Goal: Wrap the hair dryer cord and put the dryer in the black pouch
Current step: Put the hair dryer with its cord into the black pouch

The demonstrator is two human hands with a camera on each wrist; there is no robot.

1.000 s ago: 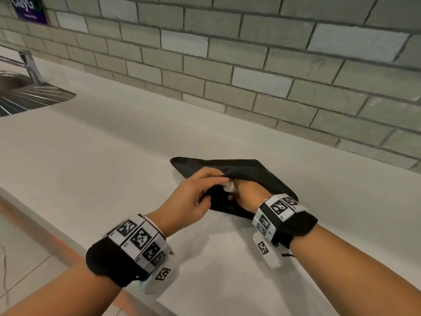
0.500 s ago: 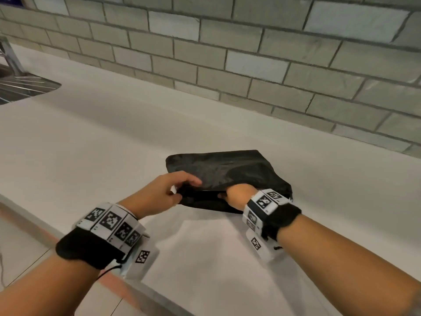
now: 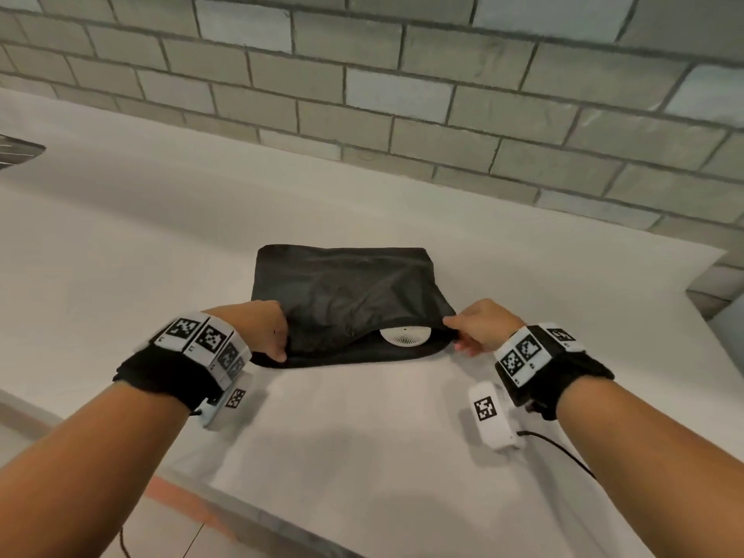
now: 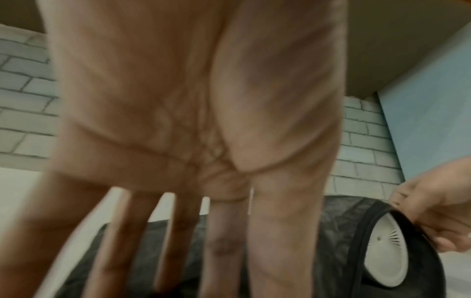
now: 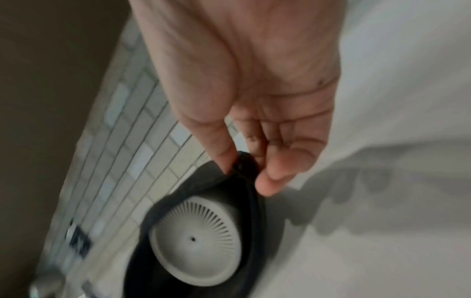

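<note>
The black pouch (image 3: 346,304) lies flat on the white counter (image 3: 362,436), its mouth towards me. The hair dryer's white round vent end (image 3: 404,336) shows inside the mouth; its body and cord are hidden in the fabric. My left hand (image 3: 275,344) holds the mouth's left corner, fingertips hidden by the fabric. My right hand (image 3: 459,336) pinches the right corner. In the right wrist view, thumb and forefinger (image 5: 224,159) pinch the pouch rim (image 5: 254,201) above the vent (image 5: 196,240). The left wrist view shows the vent (image 4: 385,260) and the right hand (image 4: 433,221).
A grey tiled wall (image 3: 402,94) runs along the back of the counter. A steel sink drainboard (image 3: 16,149) peeks in at the far left. The counter's front edge (image 3: 241,513) is close to me. At the right, the counter ends at a recess (image 3: 712,283).
My hands have moved apart from the middle of the pouch mouth to its two corners. The pouch now lies flat and spread out, and the dryer's white end shows in the mouth.
</note>
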